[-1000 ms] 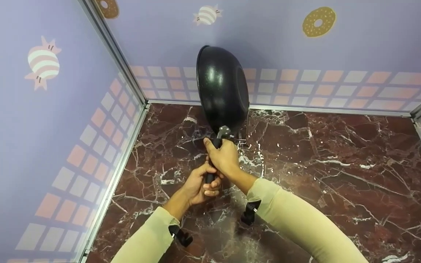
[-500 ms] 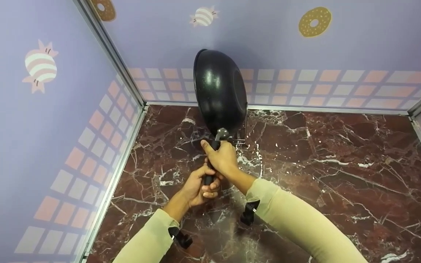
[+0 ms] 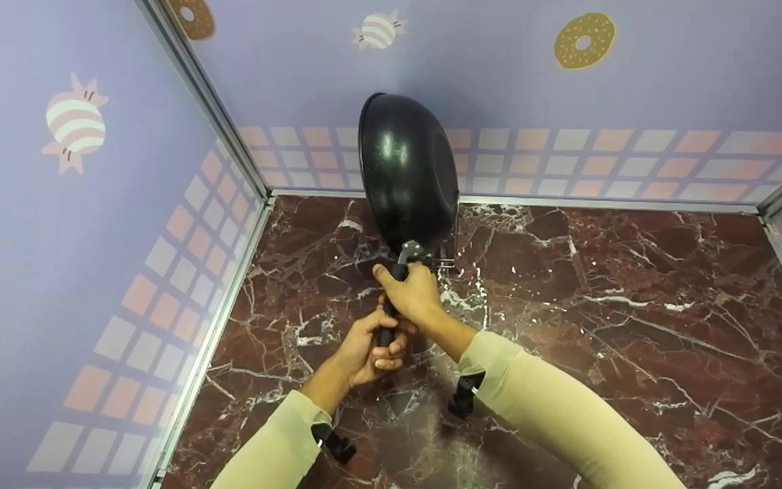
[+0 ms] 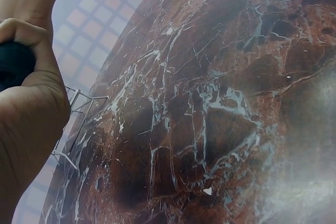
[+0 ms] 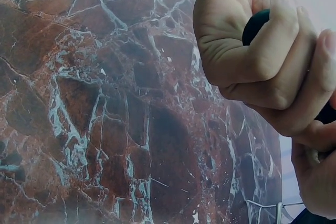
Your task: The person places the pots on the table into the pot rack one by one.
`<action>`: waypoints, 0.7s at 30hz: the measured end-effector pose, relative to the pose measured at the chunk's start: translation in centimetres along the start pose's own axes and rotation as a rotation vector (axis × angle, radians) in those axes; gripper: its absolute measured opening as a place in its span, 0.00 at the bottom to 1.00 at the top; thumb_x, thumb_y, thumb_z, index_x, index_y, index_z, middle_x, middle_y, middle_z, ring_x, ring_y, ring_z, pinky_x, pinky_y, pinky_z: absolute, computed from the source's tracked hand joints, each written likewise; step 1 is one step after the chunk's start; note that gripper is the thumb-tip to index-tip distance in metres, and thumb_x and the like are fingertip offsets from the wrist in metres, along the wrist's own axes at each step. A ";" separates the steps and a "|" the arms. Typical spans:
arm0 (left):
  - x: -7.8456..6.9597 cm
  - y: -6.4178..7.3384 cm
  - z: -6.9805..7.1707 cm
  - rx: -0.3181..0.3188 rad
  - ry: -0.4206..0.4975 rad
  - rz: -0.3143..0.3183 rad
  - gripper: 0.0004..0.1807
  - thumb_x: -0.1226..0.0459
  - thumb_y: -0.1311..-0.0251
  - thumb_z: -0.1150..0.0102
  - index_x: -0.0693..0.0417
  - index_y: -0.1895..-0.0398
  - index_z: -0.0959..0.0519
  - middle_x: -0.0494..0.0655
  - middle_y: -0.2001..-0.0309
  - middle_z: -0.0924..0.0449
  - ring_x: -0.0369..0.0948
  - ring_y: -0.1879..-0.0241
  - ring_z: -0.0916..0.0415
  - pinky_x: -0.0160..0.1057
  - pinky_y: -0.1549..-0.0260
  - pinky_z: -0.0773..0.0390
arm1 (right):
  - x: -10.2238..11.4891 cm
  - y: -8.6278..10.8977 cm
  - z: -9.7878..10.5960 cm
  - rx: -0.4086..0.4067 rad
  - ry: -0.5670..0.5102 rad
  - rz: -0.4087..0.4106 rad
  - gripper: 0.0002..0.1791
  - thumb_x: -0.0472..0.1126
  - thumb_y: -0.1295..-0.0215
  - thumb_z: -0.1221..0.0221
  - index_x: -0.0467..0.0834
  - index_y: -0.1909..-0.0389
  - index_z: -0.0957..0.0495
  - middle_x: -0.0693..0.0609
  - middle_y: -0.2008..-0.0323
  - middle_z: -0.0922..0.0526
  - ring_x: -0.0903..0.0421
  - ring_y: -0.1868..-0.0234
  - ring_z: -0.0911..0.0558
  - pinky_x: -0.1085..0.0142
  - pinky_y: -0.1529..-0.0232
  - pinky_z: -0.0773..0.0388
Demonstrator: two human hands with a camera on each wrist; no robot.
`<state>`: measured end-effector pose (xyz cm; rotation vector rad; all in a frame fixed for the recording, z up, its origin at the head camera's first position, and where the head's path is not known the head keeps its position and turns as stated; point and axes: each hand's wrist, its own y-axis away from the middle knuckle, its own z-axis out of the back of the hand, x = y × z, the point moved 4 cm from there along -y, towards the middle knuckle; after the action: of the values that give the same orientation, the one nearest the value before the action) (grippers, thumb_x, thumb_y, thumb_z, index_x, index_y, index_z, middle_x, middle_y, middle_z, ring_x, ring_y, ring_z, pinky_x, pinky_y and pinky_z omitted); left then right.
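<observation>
A black wok [image 3: 408, 170] is tilted on its side in the head view, with its dark underside towards the right. Both hands grip its black handle [image 3: 399, 272]. My right hand [image 3: 415, 295] holds the part near the metal bracket, the thumb lying along the left side. Lower down, my left hand [image 3: 367, 346] curls its fingers round the end of the handle. The left wrist view shows the handle's butt [image 4: 14, 65] inside the left hand [image 4: 34, 114]. In the right wrist view, the left hand [image 5: 257, 59] wraps the handle, beside part of the right hand [image 5: 317, 177].
A thin wire rack [image 3: 447, 263] stands behind the wok, mostly hidden by it. Small white bits [image 3: 513, 270] lie on the red marbled counter [image 3: 635, 339]. Patterned panels enclose the back [image 3: 635, 102] and the left side [image 3: 126, 170].
The wok and handle have come very slightly nearer and to the left, while the head view itself shifted a little. Both hands keep their grip on the handle.
</observation>
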<state>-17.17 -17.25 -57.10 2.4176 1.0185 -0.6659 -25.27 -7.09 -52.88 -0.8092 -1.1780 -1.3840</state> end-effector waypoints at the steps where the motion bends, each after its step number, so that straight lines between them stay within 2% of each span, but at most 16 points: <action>1: 0.0 0.1 0.0 -0.005 0.001 -0.001 0.23 0.63 0.22 0.70 0.56 0.54 0.19 0.39 0.79 0.22 0.24 0.88 0.34 0.22 0.87 0.32 | -0.1 0.0 0.0 0.008 -0.012 -0.006 0.18 0.56 0.24 0.32 0.44 0.61 0.17 0.54 0.82 0.13 0.58 0.81 0.13 0.66 0.66 0.13; 7: 0.2 0.3 0.3 -0.025 -0.011 -0.003 0.23 0.64 0.22 0.69 0.56 0.52 0.19 0.40 0.78 0.20 0.24 0.88 0.34 0.22 0.88 0.33 | -0.4 0.1 0.0 0.047 -0.052 -0.019 0.15 0.51 0.21 0.35 0.42 0.59 0.18 0.52 0.81 0.12 0.58 0.81 0.12 0.66 0.63 0.11; 16: 0.7 0.4 0.8 -0.017 -0.044 -0.006 0.25 0.64 0.22 0.71 0.57 0.50 0.18 0.40 0.77 0.19 0.24 0.88 0.34 0.22 0.87 0.32 | -0.8 0.4 0.0 0.089 -0.051 0.001 0.23 0.58 0.21 0.34 0.40 0.59 0.18 0.51 0.79 0.11 0.57 0.79 0.10 0.63 0.56 0.10; 21: 0.7 0.4 0.9 -0.018 -0.079 -0.006 0.24 0.64 0.22 0.70 0.57 0.47 0.19 0.39 0.76 0.19 0.24 0.87 0.36 0.23 0.86 0.32 | -0.8 0.5 0.1 0.100 -0.062 0.028 0.25 0.58 0.20 0.35 0.37 0.57 0.18 0.51 0.79 0.11 0.58 0.79 0.11 0.62 0.53 0.10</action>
<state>-16.71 -17.60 -58.11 2.3537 0.9957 -0.7453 -24.67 -6.72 -53.52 -0.7996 -1.2689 -1.2752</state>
